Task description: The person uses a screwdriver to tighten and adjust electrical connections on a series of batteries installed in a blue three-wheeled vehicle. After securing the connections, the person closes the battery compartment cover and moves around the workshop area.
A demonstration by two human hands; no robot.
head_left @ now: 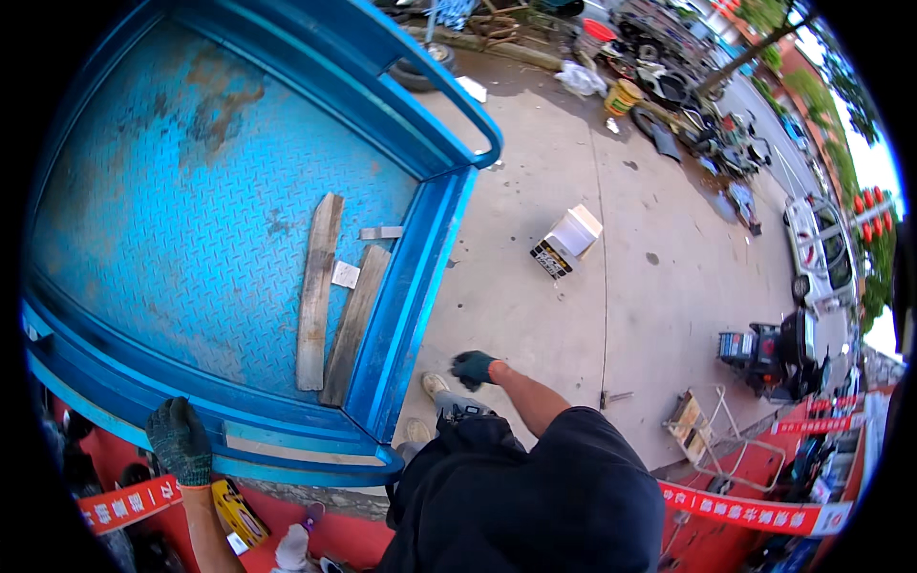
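My left hand (pixel 180 439), in a dark speckled glove, grips the near rim of a blue metal cargo bed (pixel 220 277) at left. On the bed's scuffed, tread-patterned floor lie two wooden boards (pixel 315 315), a small pale block (pixel 346 274) and a short grey flat piece (pixel 380 233). My right hand (pixel 473 371), also gloved, hangs over the concrete just right of the bed, fingers loosely curved and apart, with nothing visible in them. My shoe (pixel 435 387) shows below it.
An open carton (pixel 568 239) stands on the concrete (pixel 525 315). A scooter (pixel 774 353), metal frame (pixel 707 430) and parked van (pixel 817 248) are at right; clutter (pixel 669 86) lines the far edge. A red banner (pixel 735 506) runs behind me. Another person's leg (pixel 294 544) shows at the bottom.
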